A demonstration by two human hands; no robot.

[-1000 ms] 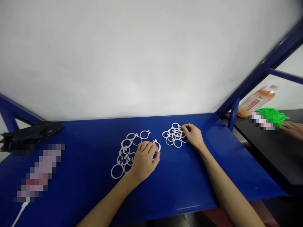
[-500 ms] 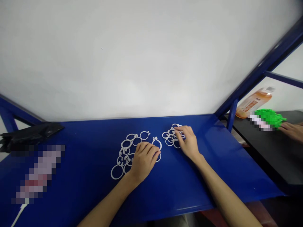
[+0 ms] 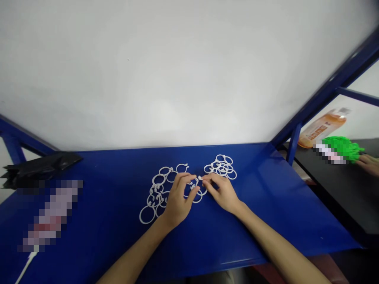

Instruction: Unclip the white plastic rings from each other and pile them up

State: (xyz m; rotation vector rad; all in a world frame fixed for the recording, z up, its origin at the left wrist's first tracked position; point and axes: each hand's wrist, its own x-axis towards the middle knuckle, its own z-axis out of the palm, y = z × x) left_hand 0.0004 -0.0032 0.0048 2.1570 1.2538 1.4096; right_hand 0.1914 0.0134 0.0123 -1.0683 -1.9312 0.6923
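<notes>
My right hand [image 3: 222,192] pinches a white plastic ring [image 3: 205,192] with a small clasp at its top, between thumb and forefinger. My left hand [image 3: 179,199] is close beside it, thumb and fingers curved and apart around the clasp end, with nothing plainly gripped. More white rings [image 3: 147,215] lie spread over the blue table to the left of and partly under my left hand. Beyond my right hand is a smaller pile of overlapping white rings [image 3: 231,174]. Some clasps are too small to make out.
A black plastic bag [image 3: 44,167] and a blurred-out item with a white cord [image 3: 26,266] lie on the blue table [image 3: 112,177] at left. On a black table [image 3: 340,193] at right are an orange bottle [image 3: 322,128], green pieces [image 3: 343,148] and another person's hand [image 3: 368,162].
My right hand has moved left from the smaller pile to the ring in the middle. My left hand's thumb and fingers have parted beside that ring.
</notes>
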